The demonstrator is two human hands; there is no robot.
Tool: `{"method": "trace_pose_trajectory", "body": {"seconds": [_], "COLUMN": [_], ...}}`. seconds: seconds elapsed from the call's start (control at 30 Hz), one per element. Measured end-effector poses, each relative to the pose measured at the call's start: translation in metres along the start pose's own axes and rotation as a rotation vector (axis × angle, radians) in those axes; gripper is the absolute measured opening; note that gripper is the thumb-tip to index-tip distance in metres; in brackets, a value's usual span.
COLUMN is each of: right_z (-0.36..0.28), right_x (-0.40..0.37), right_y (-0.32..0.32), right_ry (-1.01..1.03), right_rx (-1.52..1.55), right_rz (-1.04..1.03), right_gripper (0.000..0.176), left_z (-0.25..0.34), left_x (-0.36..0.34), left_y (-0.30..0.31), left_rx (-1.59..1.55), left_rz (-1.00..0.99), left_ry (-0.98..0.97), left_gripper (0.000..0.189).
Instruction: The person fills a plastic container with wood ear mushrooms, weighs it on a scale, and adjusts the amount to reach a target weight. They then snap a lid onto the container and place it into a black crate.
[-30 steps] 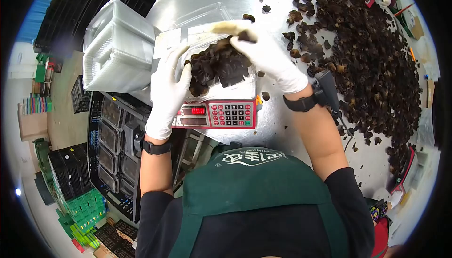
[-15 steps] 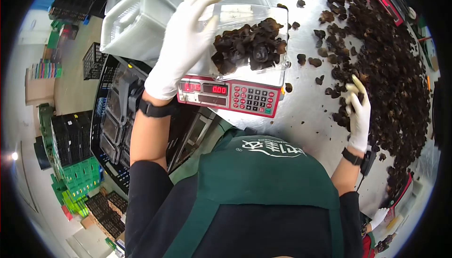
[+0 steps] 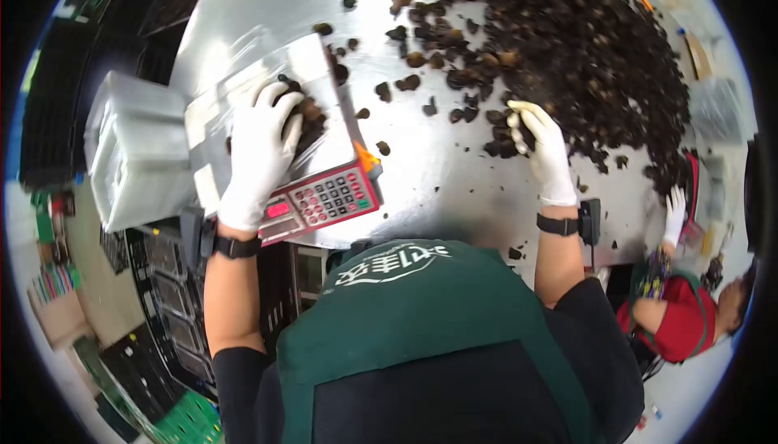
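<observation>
A dark green apron with white lettering (image 3: pixel 405 314) fills the lower middle of the frame. Beyond it, left of center, a red-and-white digital scale (image 3: pixel 332 198) sits tilted in the view on the shiny metal counter (image 3: pixel 429 181). On the scale is a clear plastic tray (image 3: pixel 217 128) holding dark brown, ruffled pieces (image 3: pixel 312 124). The white-gloved left hand (image 3: pixel 263 132) lies over the tray, its grip spread, fingers slightly bent above the pieces.

Right of center, the white-gloved right hand (image 3: pixel 545 152) is at the near edge of a broad dark brown heap (image 3: pixel 600 55); its grip is curled, fingertips close to loose pieces, and whether it pinches one I cannot tell. The heap spreads across the upper right, with scattered bits to its left.

A stack of clear plastic containers (image 3: pixel 150 152) stands left of the scale. At the right edge of the frame is a co-worker in a red top (image 3: pixel 685 314), a white-gloved hand (image 3: pixel 675 205) resting by the heap.
</observation>
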State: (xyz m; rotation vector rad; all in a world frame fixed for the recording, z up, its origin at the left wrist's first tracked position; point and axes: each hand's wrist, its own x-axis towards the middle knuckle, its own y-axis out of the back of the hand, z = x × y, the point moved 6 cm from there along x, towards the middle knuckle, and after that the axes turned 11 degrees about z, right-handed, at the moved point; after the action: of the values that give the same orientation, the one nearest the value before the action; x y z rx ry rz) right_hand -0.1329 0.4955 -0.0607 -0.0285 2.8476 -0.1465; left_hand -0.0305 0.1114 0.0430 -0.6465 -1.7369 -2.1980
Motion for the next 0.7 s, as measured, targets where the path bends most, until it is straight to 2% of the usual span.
{"method": "trace_pose_trajectory", "body": {"seconds": [0.03, 0.13, 0.23, 0.27, 0.3, 0.37, 0.43, 0.57, 0.7], "right_z": [-0.001, -0.014, -0.018, -0.017, -0.017, -0.018, -0.015, -0.03, -0.048], "right_x": [0.001, -0.002, -0.002, -0.001, 0.0, -0.001, 0.0, -0.013, -0.025], "right_y": [-0.001, -0.027, -0.07, -0.082, -0.092, -0.114, -0.131, -0.191, -0.228], "right_ry": [0.008, -0.036, -0.038, -0.032, -0.025, -0.02, -0.091, 0.006, 0.148], "right_rx": [0.017, 0.047, 0.045, 0.037, 0.025, -0.062, -0.203, -0.24, -0.288], "right_rz": [-0.02, -0.051, -0.142, -0.172, -0.197, -0.288, -0.358, -0.549, -0.585], "right_gripper": [0.025, 0.031, 0.035, 0.035, 0.034, 0.03, 0.028, 0.019, 0.019], "left_z": [0.006, 0.007, -0.003, -0.013, -0.02, -0.071, -0.118, -0.195, -0.224], "left_x": [0.003, 0.007, 0.009, 0.01, 0.012, 0.002, -0.012, -0.029, -0.027], "left_y": [0.001, 0.004, 0.028, 0.04, 0.061, 0.075, 0.083, 0.059, 0.031], "left_rx": [0.078, -0.032, -0.337, -0.432, -0.302, -0.366, -0.358, 0.003, 0.13], "left_rz": [-0.047, -0.049, -0.085, -0.022, 0.069, 0.249, 0.238, -0.011, 0.006], "left_ry": [-0.037, 0.025, 0.217, 0.289, 0.318, 0.497, 0.741, 0.821, 0.827], "left_gripper": [0.031, 0.037, 0.05, 0.051, 0.05, 0.044, 0.041, 0.047, 0.059]}}
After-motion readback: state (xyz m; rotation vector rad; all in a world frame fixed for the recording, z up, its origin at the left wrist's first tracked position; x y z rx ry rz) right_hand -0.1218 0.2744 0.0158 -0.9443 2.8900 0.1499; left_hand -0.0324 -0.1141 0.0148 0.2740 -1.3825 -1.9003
